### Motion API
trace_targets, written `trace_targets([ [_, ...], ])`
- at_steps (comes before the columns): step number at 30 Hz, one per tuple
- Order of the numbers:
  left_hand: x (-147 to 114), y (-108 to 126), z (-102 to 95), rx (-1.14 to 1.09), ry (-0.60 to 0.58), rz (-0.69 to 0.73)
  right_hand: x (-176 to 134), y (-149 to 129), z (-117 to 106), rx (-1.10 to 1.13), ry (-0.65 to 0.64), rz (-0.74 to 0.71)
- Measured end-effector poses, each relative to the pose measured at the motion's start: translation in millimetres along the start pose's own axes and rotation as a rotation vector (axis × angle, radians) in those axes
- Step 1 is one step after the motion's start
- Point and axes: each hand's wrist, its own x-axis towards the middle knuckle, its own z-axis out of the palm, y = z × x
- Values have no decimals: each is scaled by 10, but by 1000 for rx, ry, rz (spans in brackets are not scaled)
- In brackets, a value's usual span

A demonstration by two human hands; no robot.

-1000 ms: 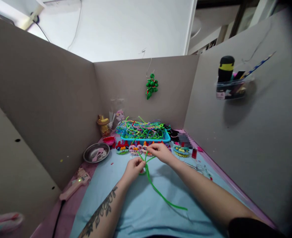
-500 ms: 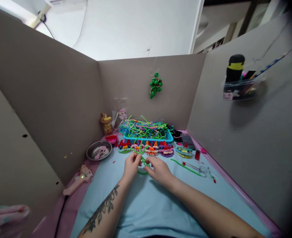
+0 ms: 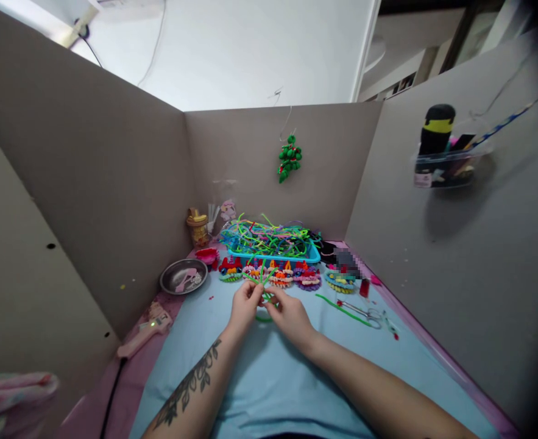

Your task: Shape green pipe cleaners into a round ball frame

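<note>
Above the middle of the light blue cloth [image 3: 269,378], my left hand [image 3: 247,302] pinches a bundle of crossed green pipe cleaners [image 3: 262,274]. Their ends fan out upward past the fingertips, and a curved green part hangs below. My right hand [image 3: 292,318] meets it from the right, thumb and fingers closed on the same pipe cleaners. The fingers hide where the strands cross. To the right, a loose green pipe cleaner [image 3: 342,308] lies beside scissors [image 3: 371,316].
Behind my hands stands a blue tray [image 3: 273,258] heaped with pipe cleaners, fronted by several colourful fuzzy figures [image 3: 307,275]. At left are a metal bowl [image 3: 170,281] and a pink glue gun [image 3: 143,338], its light lit. Grey panels [image 3: 232,146] enclose the table.
My right hand's fingertips have drawn closer to my left, at the bundle's crossing. The green strands have shifted slightly between the fingers. The whole view has moved a little.
</note>
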Motion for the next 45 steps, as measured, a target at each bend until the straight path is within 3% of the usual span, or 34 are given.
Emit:
trace_targets([
  [5, 9, -33, -9, -83, -12, -42, -1, 31, -10, 25, -13, -117],
  [27, 36, -122, -31, -257, -58, -125, 14, 59, -15, 238, -68, -75],
  [41, 23, -92, -46, -269, -86, -188, 28, 132, -45, 149, -81, -106],
  [45, 36, -105, -43, -252, -78, -146, 9, 125, -56, 113, -79, -96],
])
